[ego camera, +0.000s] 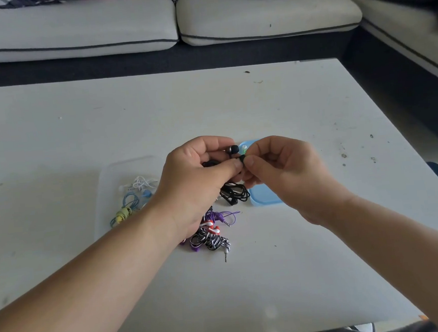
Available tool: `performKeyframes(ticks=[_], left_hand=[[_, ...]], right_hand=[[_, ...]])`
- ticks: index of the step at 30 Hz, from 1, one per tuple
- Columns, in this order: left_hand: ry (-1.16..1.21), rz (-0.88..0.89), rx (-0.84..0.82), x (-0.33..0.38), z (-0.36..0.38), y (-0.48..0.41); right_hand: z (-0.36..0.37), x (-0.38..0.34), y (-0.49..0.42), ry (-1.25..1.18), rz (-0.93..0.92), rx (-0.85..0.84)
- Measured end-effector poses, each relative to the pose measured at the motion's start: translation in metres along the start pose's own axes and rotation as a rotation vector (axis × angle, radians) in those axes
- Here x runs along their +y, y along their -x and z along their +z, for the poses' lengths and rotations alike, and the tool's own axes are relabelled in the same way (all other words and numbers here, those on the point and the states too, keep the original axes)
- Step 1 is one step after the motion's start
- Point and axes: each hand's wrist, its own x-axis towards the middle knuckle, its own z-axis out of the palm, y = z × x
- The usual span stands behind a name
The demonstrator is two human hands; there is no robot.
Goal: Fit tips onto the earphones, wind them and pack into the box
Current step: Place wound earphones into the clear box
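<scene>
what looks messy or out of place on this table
A tangled heap of purple, orange and striped earphones lies on the table beside the clear box rather than in it. Dark specks dot the table's right side; nothing looks broken.

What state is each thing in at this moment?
Left hand, grips the black earphones.
Right hand, pinches a black tip.
Black earphones, one bud tipped, cable hanging loose.
Clear box, open, wound earphones inside.
Striped earphones, on the table, outside the box.

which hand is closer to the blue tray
Right. The right hand hangs directly over the blue tray, covering part of it; the left hand is off its left edge, gripping the black earphones.
</scene>
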Motion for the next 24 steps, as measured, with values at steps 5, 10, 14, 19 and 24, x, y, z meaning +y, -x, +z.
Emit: performKeyframes(ticks=[5,10,14,19,24], left_hand=[[-0.014,0.014,0.016,-0.0003,0.0003,-0.0013],[0.000,0.012,0.023,0.0009,-0.0020,0.0005],[-0.016,0.018,0.009,0.0022,-0.0036,0.0002],[-0.051,0.026,-0.005,0.0008,-0.0034,-0.0005],[-0.113,0.056,-0.034,-0.0003,-0.0049,-0.0017]], right_hand=[[0.0018,-0.0010,0.0007,-0.151,0.097,0.012],[0.0004,-0.0021,0.0007,-0.047,0.025,0.014],[0.0002,-0.0024,0.0007,0.016,-0.027,0.037],[-0.0032,-0.0047,0.0007,-0.012,0.022,0.012],[-0.0035,-0.0065,0.0012,-0.021,0.088,0.007]])
